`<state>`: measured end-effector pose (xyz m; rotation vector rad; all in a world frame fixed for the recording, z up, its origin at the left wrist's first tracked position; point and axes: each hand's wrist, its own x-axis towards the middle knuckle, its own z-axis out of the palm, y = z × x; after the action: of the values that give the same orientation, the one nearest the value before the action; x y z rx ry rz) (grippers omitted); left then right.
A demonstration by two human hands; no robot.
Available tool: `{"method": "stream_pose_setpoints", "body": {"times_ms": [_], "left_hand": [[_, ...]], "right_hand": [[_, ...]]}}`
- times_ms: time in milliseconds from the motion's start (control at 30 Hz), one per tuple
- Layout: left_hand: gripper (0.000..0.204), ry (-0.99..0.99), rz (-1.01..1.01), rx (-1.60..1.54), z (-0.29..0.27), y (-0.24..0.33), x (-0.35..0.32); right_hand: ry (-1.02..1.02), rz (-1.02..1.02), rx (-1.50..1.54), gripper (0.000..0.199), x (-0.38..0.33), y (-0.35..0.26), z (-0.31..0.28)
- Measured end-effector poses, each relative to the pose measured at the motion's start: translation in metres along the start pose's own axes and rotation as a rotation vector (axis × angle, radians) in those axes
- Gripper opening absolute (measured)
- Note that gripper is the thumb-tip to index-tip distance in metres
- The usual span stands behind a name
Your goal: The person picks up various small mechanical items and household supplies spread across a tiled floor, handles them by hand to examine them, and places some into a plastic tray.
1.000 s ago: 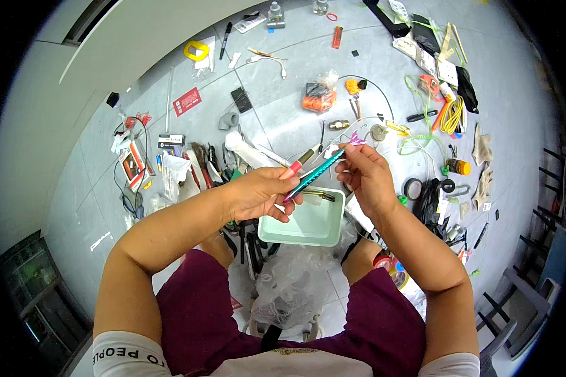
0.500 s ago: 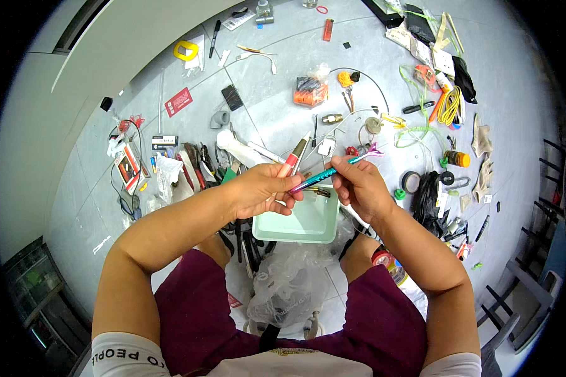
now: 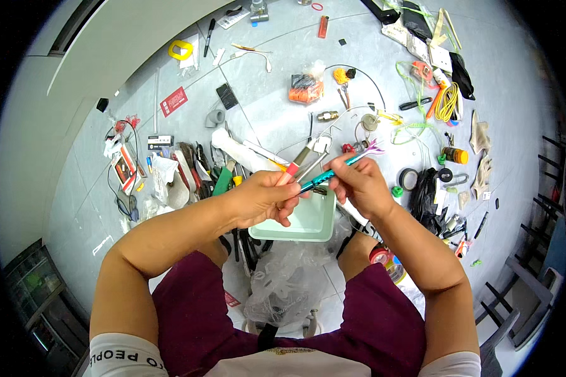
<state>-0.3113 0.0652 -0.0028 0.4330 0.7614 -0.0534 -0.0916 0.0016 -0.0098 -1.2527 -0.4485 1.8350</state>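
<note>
My left hand [image 3: 265, 196] is closed around a marker-like pen [image 3: 292, 168] with a pinkish-red barrel and a grey-olive end. A slim silver pen [image 3: 314, 166] sticks out beside it from the same fingers. Between thumb and fingers, my right hand [image 3: 360, 186] pinches a shiny teal pen [image 3: 324, 178] topped by a pink-purple fish-tail shape. The teal pen's lower end meets my left fingertips. Below both hands sits a pale mint tray [image 3: 289, 236], with some dark and brassy small items at its far right inside, partly hidden by my right hand.
Crumpled clear plastic bags [image 3: 286, 283] lie between my legs. Hand tools [image 3: 192, 169] are heaped at left. At right are a black plastic bag [image 3: 425, 198], a black tape roll [image 3: 408, 179] and a yellow cord coil [image 3: 447, 103]. An orange packet [image 3: 306, 91] lies ahead.
The silver pen has swung outward from the pinkish-red one and shows more clearly. The teal pen has shifted slightly up and right with my right hand. The view has moved a little.
</note>
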Motion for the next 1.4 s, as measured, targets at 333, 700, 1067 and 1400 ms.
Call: {"method": "stream_pose_setpoints", "body": {"times_ms": [333, 700, 1067, 1400], "left_hand": [[0.027, 0.032, 0.004, -0.115, -0.015, -0.009, -0.015], [0.035, 0.084, 0.019, -0.165, -0.021, -0.007, -0.007], [0.027, -0.008, 0.028, -0.109, -0.013, -0.006, -0.003], [0.02, 0.115, 0.043, 0.0, 0.002, -0.004, 0.003]], "right_hand": [[0.108, -0.152, 0.266, 0.024, -0.006, -0.019, -0.041], [0.152, -0.068, 0.207, 0.025, 0.001, -0.006, -0.03], [0.111, 0.022, 0.211, 0.021, -0.002, -0.001, -0.018], [0.021, 0.041, 0.102, 0.022, -0.003, 0.009, -0.003]]}}
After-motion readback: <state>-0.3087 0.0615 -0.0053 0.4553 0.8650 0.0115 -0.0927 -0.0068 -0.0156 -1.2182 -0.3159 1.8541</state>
